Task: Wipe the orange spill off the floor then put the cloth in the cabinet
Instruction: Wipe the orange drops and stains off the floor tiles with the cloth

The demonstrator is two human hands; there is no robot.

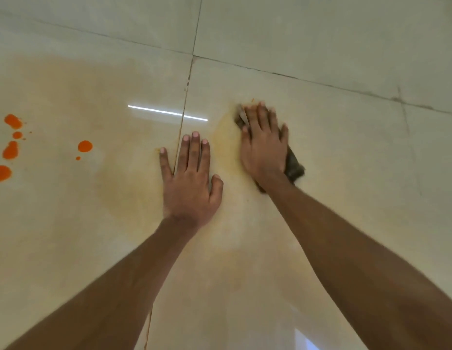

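The floor (320, 34) under you is glossy pale-beige tile in large square slabs, parted by thin dark grout lines (187, 89). A bright white bar of reflected light (166, 112) lies across the polish. At the far left the orange spill (10, 150) sits as round and oblong drops, opaque and vivid, with tiny specks beside them. A thin yellowish-orange film (134, 188) hazes the tile from those drops across to both of your hands, densest in a curved patch between them.

The cloth (294, 165) is dark grey-brown, soft and crumpled. It is blurred, so its weave cannot be told. It lies flat on the floor directly under your right grip (264, 150). One bunched corner sticks out by the wrist on the outer side, and a paler edge shows past the fingertips at the upper left. That grip is spread, fingers nearly straight, palm down and pressing on the cloth rather than curling round it.

Your left grip (189, 183) holds nothing. It rests flat on bare tile just beside the right, fingers straight and slightly fanned, with a grout line passing beneath it near the little finger. The orange drops lie well apart from both grips, off to your left.
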